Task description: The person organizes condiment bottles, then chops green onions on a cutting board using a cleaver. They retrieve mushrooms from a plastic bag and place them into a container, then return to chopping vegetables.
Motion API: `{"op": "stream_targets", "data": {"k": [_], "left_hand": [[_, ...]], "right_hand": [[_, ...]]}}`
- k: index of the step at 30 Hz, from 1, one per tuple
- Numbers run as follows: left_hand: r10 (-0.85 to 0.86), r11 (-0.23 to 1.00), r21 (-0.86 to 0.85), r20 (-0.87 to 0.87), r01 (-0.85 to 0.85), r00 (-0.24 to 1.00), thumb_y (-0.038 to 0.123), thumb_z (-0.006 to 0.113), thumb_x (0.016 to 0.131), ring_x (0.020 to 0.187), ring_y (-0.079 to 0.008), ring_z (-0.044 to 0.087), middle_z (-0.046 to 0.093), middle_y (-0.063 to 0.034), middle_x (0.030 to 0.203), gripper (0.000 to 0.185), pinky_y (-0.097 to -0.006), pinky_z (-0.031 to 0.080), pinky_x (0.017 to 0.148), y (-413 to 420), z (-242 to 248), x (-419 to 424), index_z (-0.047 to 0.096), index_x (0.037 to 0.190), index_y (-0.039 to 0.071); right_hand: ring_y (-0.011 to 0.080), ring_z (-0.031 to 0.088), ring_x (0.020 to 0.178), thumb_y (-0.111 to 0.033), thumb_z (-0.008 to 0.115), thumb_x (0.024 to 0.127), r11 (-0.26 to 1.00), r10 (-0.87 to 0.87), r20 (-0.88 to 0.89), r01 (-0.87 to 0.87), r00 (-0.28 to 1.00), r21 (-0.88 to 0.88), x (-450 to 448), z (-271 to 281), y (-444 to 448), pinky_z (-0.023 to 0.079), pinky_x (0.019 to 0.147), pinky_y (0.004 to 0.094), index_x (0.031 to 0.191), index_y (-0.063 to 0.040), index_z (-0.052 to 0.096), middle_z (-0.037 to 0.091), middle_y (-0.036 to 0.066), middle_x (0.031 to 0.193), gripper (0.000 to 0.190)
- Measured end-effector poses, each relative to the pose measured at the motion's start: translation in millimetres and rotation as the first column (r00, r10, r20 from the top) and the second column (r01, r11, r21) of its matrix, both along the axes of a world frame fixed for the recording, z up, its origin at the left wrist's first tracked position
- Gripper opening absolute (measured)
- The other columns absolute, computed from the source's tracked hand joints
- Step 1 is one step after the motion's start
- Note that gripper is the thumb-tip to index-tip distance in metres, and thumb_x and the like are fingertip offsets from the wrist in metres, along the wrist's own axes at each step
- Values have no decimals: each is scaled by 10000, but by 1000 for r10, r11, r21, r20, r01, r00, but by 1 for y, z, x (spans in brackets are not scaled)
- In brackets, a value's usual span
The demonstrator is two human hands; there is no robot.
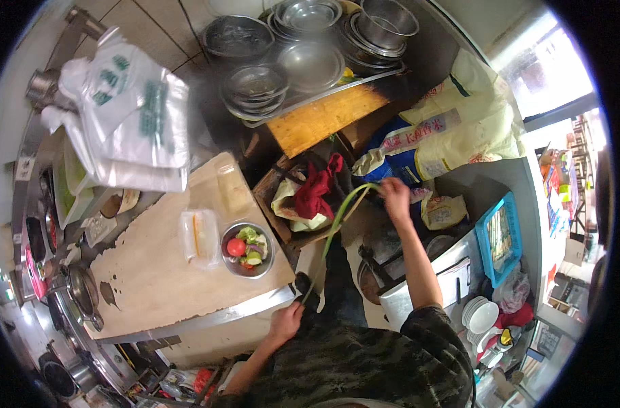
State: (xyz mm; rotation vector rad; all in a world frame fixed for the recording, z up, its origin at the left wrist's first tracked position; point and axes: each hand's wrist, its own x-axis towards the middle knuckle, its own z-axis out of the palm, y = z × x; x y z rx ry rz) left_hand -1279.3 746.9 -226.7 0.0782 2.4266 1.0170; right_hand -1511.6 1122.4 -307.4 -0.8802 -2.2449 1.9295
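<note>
A long green stalk, like a scallion or garlic leaf, is stretched between my two hands. Its upper end is pinched in my right hand, where it arches over beside a rice sack. The thin lower end runs into the fingers of my left hand, close to the cutting board's front corner. A dry tan strip hangs from the upper part of the stalk. Below it stands an open box holding a red cloth or bag.
The wooden cutting board carries a steel bowl of cut vegetables and a plastic container. White plastic bags hang upper left. Steel bowls stack at the back. Rice sacks, a blue basket and plates are right.
</note>
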Motion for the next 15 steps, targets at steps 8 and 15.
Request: {"op": "stream_targets", "data": {"k": [8, 15], "left_hand": [[-90, 923, -256, 580, 286, 810, 401, 517, 949, 663, -395, 639, 649, -157, 711, 302, -525, 478, 592, -101, -64, 99, 626, 944, 119], [-54, 873, -350, 621, 338, 782, 501, 512, 917, 622, -375, 640, 665, -131, 719, 382, -519, 458, 520, -98, -89, 171, 606, 1162, 224]], "right_hand": [[457, 529, 1173, -484, 650, 836, 809, 362, 312, -462, 879, 364, -127, -196, -42, 448, 970, 472, 1412, -36, 342, 500, 313, 1312, 792], [530, 361, 1272, -245, 460, 882, 284, 752, 531, -919, 391, 274, -100, -269, -179, 378, 1038, 532, 1400, 4, 397, 337, 298, 1423, 578]]}}
